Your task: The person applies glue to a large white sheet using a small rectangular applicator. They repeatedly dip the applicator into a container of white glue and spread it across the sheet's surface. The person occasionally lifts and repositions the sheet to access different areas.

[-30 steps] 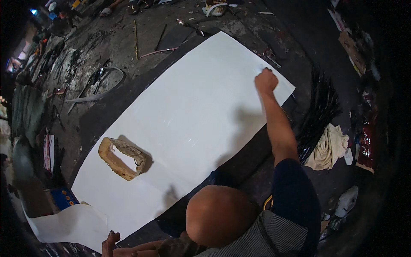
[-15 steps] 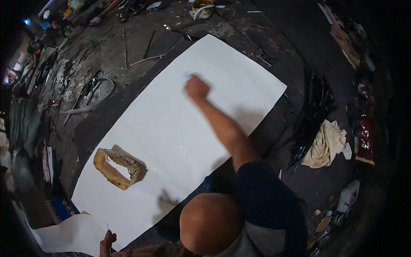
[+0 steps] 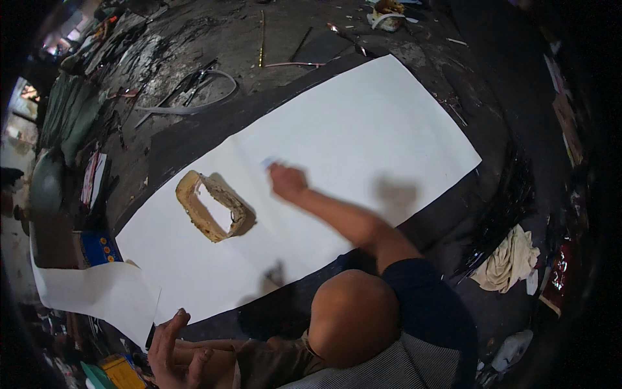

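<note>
A large white sheet lies slantwise over a dark surface. Its near left end curls up. My right hand is closed over the middle of the sheet. A small pale blue and white piece, blurred by motion, sticks out of its fingers. Left of that hand, a tan, rough-edged hollow ring with a rounded rectangular outline rests on the sheet. My left hand is at the near left, by the sheet's corner, fingers apart and slightly bent. Beside it is a thin dark item; whether the hand touches it I cannot tell.
Beyond the sheet lie a pale looped strap, thin sticks and a dirty container. A crumpled cream cloth lies at the right. A blue box stands by the sheet's left end. A bare rounded form blocks the near middle.
The view has shifted, so the sheet and ring appear farther right. My right hand has swept over the sheet, nearer me and toward the ring. More of my left hand shows, its fingers more spread.
</note>
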A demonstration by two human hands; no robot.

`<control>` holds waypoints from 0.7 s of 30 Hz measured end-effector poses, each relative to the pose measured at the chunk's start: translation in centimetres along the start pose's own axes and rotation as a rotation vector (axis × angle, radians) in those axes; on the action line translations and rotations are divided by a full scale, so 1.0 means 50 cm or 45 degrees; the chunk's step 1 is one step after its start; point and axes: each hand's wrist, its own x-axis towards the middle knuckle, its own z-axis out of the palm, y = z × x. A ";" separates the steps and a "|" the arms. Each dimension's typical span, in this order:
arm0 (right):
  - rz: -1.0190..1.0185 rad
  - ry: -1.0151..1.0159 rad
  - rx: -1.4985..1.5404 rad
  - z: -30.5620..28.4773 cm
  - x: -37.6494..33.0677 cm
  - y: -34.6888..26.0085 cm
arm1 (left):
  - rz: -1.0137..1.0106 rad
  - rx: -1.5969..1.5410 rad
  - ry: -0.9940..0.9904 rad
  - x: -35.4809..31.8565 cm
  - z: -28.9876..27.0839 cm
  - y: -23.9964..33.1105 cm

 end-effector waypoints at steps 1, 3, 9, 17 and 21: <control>-0.015 -0.105 0.225 0.028 -0.035 -0.060 | 0.038 -0.009 -0.005 0.005 0.000 -0.001; -0.289 0.073 0.047 0.050 -0.104 -0.140 | 0.039 -0.005 -0.012 0.002 0.000 -0.007; 0.725 0.692 -0.552 -0.233 -0.163 0.391 | 0.075 0.058 0.043 -0.060 -0.022 -0.038; 0.077 0.636 -0.724 -0.055 -0.194 0.209 | 0.280 0.097 0.144 -0.076 -0.025 -0.068; -0.219 0.393 -0.043 0.027 -0.209 -0.056 | 0.356 0.150 0.115 -0.090 -0.044 -0.093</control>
